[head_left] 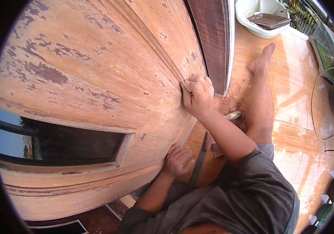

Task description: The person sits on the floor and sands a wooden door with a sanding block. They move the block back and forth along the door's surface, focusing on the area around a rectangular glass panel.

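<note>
A wooden door (96, 78) with patches of old dark finish fills the left side of the view. My right hand (200, 95) is closed on a folded piece of sandpaper (186, 86), pressed to the door near a grooved moulding and the door's edge. Lower down, my left hand (178, 160) rests against the door's edge, its fingers apart and the thumb out to the side. Part of that hand's contact with the door is hidden. Set into the door is a dark glass pane (77, 144) that reflects sky and plants.
A yellow-grey tool handle (233, 115) lies among reddish dust by my leg (259, 101), with brown scraps (216, 150) nearby. A dark door frame (217, 43) stands beyond the door. A white basin (262, 31) holds a tray. Along the right run a cable (312, 105) and pots.
</note>
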A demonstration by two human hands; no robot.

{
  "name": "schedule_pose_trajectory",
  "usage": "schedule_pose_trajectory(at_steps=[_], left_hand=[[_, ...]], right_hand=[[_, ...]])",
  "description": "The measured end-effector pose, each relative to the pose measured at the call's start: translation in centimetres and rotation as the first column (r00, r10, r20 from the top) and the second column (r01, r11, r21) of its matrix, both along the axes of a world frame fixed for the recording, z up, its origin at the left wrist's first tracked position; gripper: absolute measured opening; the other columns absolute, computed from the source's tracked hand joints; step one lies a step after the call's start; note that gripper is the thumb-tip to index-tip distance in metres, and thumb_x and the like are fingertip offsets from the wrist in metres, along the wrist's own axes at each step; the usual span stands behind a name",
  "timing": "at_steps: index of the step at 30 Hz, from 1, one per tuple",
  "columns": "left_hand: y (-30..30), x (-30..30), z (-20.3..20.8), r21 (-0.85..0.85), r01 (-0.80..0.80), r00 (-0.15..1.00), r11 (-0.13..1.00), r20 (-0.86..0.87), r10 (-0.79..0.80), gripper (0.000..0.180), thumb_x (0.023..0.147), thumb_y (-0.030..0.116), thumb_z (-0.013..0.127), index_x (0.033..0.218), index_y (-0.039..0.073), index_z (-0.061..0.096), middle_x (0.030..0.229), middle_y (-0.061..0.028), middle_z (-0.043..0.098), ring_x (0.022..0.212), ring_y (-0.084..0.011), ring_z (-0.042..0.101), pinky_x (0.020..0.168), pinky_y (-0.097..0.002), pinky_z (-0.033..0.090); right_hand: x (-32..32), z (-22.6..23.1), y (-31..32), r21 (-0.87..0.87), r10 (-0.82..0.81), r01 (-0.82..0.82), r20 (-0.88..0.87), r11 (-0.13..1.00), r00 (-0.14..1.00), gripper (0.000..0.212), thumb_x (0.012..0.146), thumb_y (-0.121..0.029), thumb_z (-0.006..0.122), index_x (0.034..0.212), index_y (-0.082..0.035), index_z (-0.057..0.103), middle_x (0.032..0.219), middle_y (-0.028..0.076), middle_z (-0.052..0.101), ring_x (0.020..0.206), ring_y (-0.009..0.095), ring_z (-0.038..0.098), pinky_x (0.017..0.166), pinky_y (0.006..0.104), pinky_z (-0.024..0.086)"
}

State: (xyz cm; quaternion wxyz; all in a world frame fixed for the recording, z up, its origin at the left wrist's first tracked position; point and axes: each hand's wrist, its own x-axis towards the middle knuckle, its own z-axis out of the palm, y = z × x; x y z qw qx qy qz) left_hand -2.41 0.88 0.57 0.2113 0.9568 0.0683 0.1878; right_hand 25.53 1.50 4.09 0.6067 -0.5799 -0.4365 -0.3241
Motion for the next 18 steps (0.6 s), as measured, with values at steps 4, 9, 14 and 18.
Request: schedule_pose_trajectory(at_steps=[4,9,14,18], left_hand=[[-0.1,0.0,0.1,0.003,-0.014,0.999,1.000,-0.029,0.015,0.022,0.089,0.028,0.082,0.100,0.009,0.079,0.107,-0.0072,0.079,0.113,-0.0269,0.074,0.115,-0.0521,0.047],[0.0,-0.1,0.1,0.011,-0.010,1.000,1.000,0.003,0.010,0.022,0.088,0.028,0.082,0.100,0.009,0.079,0.107,-0.0075,0.079,0.113,-0.0268,0.074,0.115,-0.0513,0.047],[0.0,-0.1,-0.1,0.017,0.002,1.000,1.000,-0.007,-0.001,0.021,0.087,0.026,0.083,0.099,0.009,0.079,0.107,-0.0079,0.079,0.114,-0.0270,0.074,0.115,-0.0516,0.047],[-0.1,0.0,0.0,0.004,-0.005,1.000,1.000,0.000,0.005,0.022,0.088,0.027,0.082,0.100,0.009,0.079,0.107,-0.0077,0.079,0.114,-0.0268,0.074,0.115,-0.0519,0.046]], right_hand=[[-0.7,-1.0,-1.5,-0.068,-0.014,0.012,-0.026,0.998,1.000,0.024,0.084,0.001,0.084,0.095,-0.007,0.064,0.085,0.011,0.067,0.069,0.033,0.060,0.065,0.0447,0.043],[-0.7,-2.1,-1.8,-0.095,-0.012,0.008,-0.043,0.995,0.999,0.024,0.084,0.002,0.083,0.097,-0.007,0.065,0.085,0.011,0.067,0.067,0.032,0.059,0.065,0.0437,0.043],[-0.1,-1.8,-0.7,-0.096,0.025,-0.030,-0.053,0.995,0.998,0.025,0.084,0.002,0.084,0.095,-0.007,0.064,0.085,0.010,0.067,0.067,0.032,0.059,0.063,0.0438,0.043],[-1.0,-2.6,-2.5,-0.086,-0.045,0.043,-0.021,0.995,0.999,0.023,0.085,0.000,0.084,0.095,-0.008,0.065,0.088,0.011,0.069,0.070,0.032,0.063,0.064,0.0442,0.048]])
